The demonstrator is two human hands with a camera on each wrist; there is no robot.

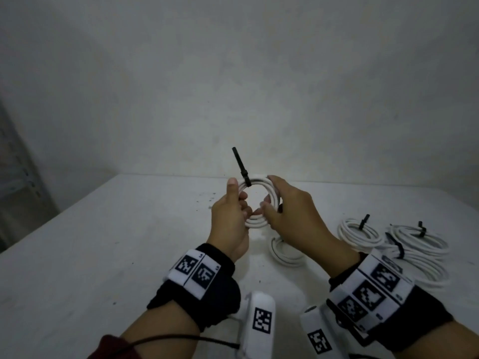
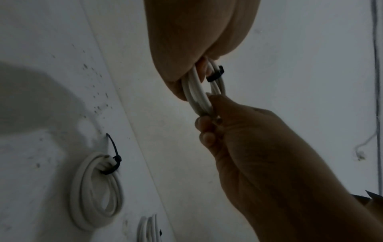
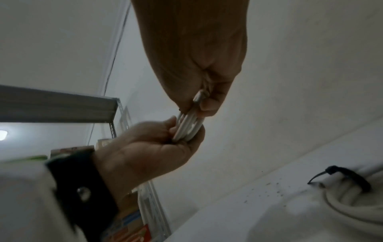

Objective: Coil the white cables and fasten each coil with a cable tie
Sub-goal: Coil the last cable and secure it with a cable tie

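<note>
Above the middle of the white table [image 1: 103, 242] I hold a small white cable coil [image 1: 255, 221] upright between both hands. My left hand [image 1: 233, 206] grips its left side, thumb up. My right hand [image 1: 282, 206] grips its right side, fingers curled over the loops. A black cable tie [image 1: 239, 164] wraps the coil's top left, and its tail sticks straight up. In the left wrist view the tie [image 2: 215, 75] sits round the coil [image 2: 196, 93], close to my fingers. The right wrist view shows both hands pinching the coil [image 3: 188, 127].
Two tied coils [image 1: 360, 233] [image 1: 420, 247] lie on the table at the right, with black ties. Another white coil [image 1: 285, 251] lies under my right wrist. A wall stands behind the table. A metal shelf [image 3: 62, 106] with boxes is off to the left.
</note>
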